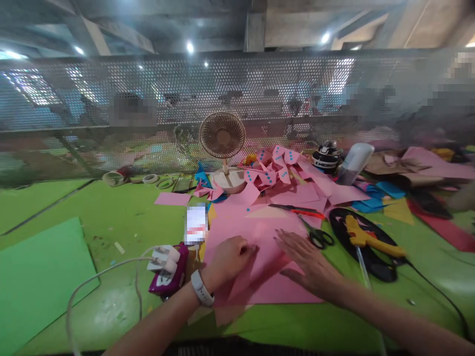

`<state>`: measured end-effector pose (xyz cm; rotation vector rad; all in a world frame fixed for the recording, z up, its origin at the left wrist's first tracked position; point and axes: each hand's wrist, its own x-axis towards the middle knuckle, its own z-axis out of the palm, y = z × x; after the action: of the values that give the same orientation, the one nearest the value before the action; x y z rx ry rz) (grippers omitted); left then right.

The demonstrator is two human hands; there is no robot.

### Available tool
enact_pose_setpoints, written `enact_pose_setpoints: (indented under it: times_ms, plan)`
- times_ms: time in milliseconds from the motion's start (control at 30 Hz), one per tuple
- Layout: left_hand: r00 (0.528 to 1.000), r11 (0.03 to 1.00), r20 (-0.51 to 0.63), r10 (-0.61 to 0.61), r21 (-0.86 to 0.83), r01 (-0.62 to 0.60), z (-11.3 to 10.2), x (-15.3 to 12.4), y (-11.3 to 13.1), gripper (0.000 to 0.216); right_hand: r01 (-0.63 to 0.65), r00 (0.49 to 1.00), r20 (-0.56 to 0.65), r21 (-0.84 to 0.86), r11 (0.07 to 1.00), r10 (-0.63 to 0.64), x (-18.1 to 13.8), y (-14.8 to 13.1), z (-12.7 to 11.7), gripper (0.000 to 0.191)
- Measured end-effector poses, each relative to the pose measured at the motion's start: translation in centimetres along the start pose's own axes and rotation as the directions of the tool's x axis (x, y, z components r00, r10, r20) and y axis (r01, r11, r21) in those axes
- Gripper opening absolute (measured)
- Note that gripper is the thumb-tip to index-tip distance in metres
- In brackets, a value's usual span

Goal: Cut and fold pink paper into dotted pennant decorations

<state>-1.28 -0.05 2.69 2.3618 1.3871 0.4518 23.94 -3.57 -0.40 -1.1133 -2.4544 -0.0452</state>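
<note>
The left hand (229, 259) rests on the pink paper (265, 257), which lies on the bench (122, 217) at the near middle. Its grip is curled inward, and I cannot tell if it pinches the paper. To the right, the right hand (313, 264) lies palm down on the same paper, its grip loose, with the fingers apart. The paper seems partly folded under the hands, so I judge this piece unfinished. Beyond it, folded pieces (272, 170) with blue dots are heaped; these look already made. How many are left to make, I cannot tell.

The bench is green and scattered with small scraps. At its left lies a green sheet (44, 282); farther away are tape rolls (114, 178). Then come white plugs (165, 259) on a purple power strip (181, 264), a phone (196, 223) and, at the far middle, a fan (222, 136). Right of the paper are the scissors (322, 239), and a yellow glue gun (365, 240) upon a black plate (388, 272). A perforated screen (148, 84) closes the far side, under a ceiling with bright lamps (190, 47).
</note>
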Motion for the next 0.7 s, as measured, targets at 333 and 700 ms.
enact_pose_setpoints:
  times_ms: [333,700]
  plan:
    - [0.997,0.985,-0.019,-0.072,0.154,0.074,-0.1,0.2,-0.8,0.04,0.08,0.985,0.158,-0.072,0.994,-0.068,1.0,0.3,1.1,0.071]
    - [0.993,0.974,0.023,-0.117,0.196,0.11,-0.6,-0.1,-1.6,0.036,0.098,0.981,0.17,-0.016,0.995,-0.094,2.4,0.8,0.7,0.072]
